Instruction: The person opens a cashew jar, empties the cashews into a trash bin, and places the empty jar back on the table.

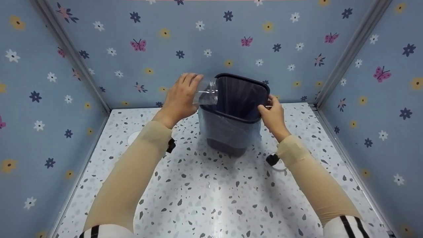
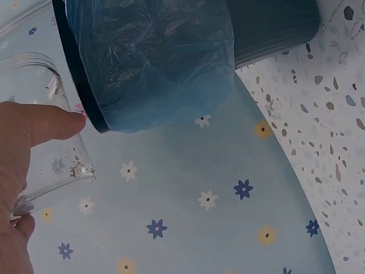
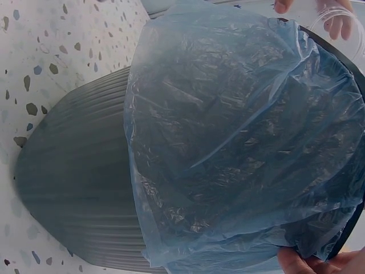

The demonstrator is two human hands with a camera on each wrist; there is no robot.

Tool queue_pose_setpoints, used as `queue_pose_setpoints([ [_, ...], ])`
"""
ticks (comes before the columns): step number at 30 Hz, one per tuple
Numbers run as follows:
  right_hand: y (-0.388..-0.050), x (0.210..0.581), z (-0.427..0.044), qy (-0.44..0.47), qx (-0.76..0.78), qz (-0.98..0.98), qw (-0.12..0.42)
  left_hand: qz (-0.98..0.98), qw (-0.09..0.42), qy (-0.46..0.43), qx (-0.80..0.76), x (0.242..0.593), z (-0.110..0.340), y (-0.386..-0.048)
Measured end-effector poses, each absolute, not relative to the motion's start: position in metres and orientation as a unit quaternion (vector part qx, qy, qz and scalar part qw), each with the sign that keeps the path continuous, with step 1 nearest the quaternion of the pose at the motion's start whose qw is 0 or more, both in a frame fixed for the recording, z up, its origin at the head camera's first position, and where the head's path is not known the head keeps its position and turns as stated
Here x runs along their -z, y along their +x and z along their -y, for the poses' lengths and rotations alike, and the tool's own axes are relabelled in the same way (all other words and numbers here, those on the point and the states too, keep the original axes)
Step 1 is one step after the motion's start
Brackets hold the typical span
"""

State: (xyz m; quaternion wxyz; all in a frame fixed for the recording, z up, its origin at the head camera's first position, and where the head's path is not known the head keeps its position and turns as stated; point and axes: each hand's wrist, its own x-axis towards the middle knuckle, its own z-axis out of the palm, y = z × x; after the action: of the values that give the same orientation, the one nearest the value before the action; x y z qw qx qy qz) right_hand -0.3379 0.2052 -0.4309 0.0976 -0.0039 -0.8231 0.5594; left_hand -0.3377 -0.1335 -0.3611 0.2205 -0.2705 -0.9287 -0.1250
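Observation:
My left hand [image 1: 181, 97] grips a clear jar [image 1: 208, 92], tipped on its side with its open mouth at the left rim of a dark trash can [image 1: 226, 151]. Small brown bits cling inside the jar [image 2: 77, 165], as the left wrist view shows. A thin blue trash bag [image 3: 228, 131] lines the can and folds down over its outside. At the can's right edge, my right hand [image 1: 273, 115] pinches the black rim, thumb on the near side and fingers behind. The can leans slightly; its bottom inside is hidden.
The can stands on a white speckled tabletop [image 1: 211, 198] near the back. Blue flowered panels [image 1: 205, 39] enclose the back and both sides, joined by grey metal corner posts [image 1: 350, 49]. A white round shape [image 1: 134, 137] lies partly behind the left forearm.

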Motion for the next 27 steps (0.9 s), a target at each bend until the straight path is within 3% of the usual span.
queue_pose_setpoints([
  [27, -0.337, 0.433, -0.206, 0.002, -0.56, 0.822, 0.104, 0.91, 0.208, -0.239, 0.267, 0.376, 0.131, -0.316],
])
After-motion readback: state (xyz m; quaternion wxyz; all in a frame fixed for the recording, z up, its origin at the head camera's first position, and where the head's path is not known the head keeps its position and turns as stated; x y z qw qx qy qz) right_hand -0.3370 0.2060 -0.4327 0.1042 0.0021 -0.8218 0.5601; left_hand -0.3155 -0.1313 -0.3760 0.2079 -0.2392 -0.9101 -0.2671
